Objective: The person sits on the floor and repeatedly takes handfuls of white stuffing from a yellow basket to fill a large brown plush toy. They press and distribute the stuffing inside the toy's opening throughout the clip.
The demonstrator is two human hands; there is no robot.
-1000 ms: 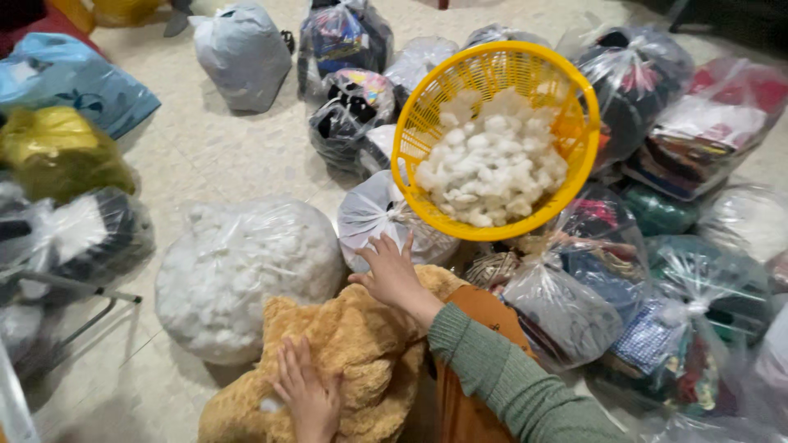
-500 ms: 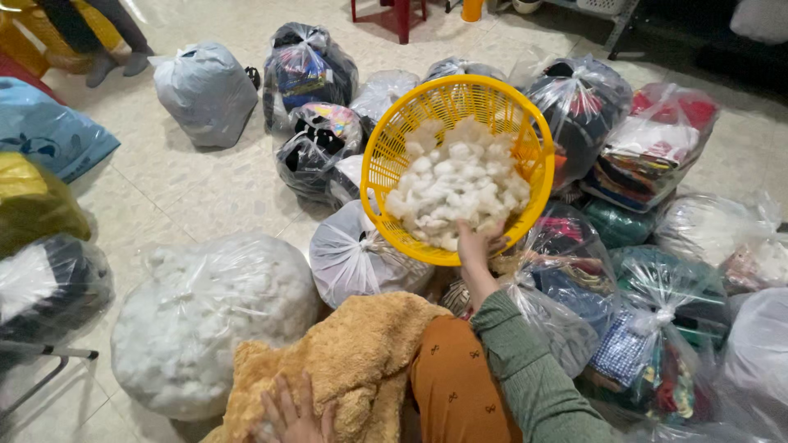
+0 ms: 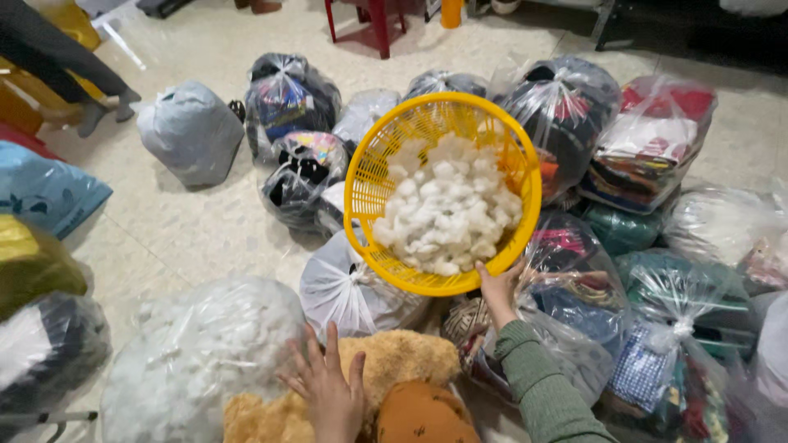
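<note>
- Surroundings: pale tiled floor (image 3: 189, 238) crowded w/ tied clear plastic bags of mixed clothing (image 3: 566, 107); grey tied sack (image 3: 190, 131) at upper left, well apart from the hands.
- Large clear plastic bag of white stuffing (image 3: 197, 353) lies at lower left, just beside the left hand.
- Small white-grey knotted plastic bag (image 3: 345, 287) sits directly under the basket's lower edge, between basket and plush toy.
- Red stool legs (image 3: 369, 20) at top; another person's dark sleeve (image 3: 49, 57) at upper left, not involved.
- Round yellow slotted plastic basket (image 3: 443, 193) is tilted toward the camera, resting on the bags at centre; holds a heap of white fibre-fill clumps (image 3: 447, 205).
- Right hand (image 3: 498, 287), green knit sleeve, reaches up from below; fingers closed on the basket's lower-right rim, gripping it.
- Left hand (image 3: 328, 385) is spread flat, fingers apart, palm down on the tan fuzzy plush toy (image 3: 394, 369); not gripping, only pressing.
- Orange fabric piece (image 3: 423, 414) lies beside the plush, near bottom edge.
- Obstruction: bags pack the floor on the right and behind the basket.
</note>
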